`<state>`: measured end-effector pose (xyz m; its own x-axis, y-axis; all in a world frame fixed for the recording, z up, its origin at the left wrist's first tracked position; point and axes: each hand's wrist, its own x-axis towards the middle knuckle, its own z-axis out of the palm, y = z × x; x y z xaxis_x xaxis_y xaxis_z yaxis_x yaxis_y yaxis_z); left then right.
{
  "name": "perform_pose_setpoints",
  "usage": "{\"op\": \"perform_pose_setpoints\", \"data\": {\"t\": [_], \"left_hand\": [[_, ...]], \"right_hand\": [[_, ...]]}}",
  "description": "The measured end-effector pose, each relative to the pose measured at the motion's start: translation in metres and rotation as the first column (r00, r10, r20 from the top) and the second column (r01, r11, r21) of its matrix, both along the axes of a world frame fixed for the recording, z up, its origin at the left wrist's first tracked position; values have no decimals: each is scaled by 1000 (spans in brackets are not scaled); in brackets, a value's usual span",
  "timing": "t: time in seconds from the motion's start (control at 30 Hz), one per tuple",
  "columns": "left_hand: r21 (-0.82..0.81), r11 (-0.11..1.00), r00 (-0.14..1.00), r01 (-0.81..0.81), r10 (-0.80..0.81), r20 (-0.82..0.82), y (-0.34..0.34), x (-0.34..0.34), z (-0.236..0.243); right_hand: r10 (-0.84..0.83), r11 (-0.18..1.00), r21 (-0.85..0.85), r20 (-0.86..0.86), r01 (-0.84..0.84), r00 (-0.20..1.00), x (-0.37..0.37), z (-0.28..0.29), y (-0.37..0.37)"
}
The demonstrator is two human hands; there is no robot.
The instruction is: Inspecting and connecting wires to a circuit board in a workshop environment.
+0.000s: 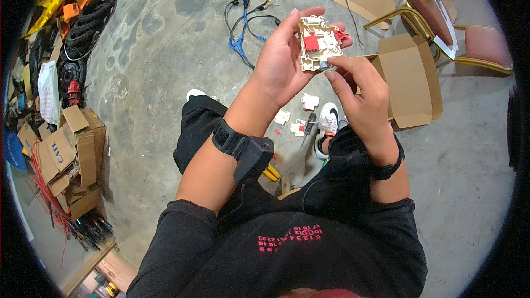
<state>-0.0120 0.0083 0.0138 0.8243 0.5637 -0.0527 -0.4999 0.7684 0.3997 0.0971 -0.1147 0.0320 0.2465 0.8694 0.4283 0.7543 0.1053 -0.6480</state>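
Observation:
An opened circuit breaker lies face up on the palm of my left hand, with fingers curled round its far edge. Its cream plastic shell shows the inside, where a red block sits; a red lever sticks out at the right. At the near edge of the shell, the thumb and forefinger of my right hand close on a small grey metal part. Those fingertips partly hide it, and I cannot tell whether it is loose from the shell.
Below my hands, cream shell pieces and a screwdriver lie on the concrete floor beside my shoe. Yellow-handled pliers are between my legs. Blue-black cables lie ahead; an open cardboard box and chairs stand right, cartons left.

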Motion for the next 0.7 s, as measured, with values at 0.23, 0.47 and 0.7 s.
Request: {"op": "perform_pose_setpoints", "data": {"t": [0.23,0.47,0.7], "left_hand": [[3,1000,1000,5,-5,9,1,1,-1],[24,1000,1000,7,-7,-5,0,0,-1],[14,1000,1000,12,-12,6,-1,1,1]], "right_hand": [[16,996,90,67,-22,998,2,-3,3],[8,997,82,78,-15,997,1,-3,2],[-19,997,79,82,12,996,-2,-4,2]]}}
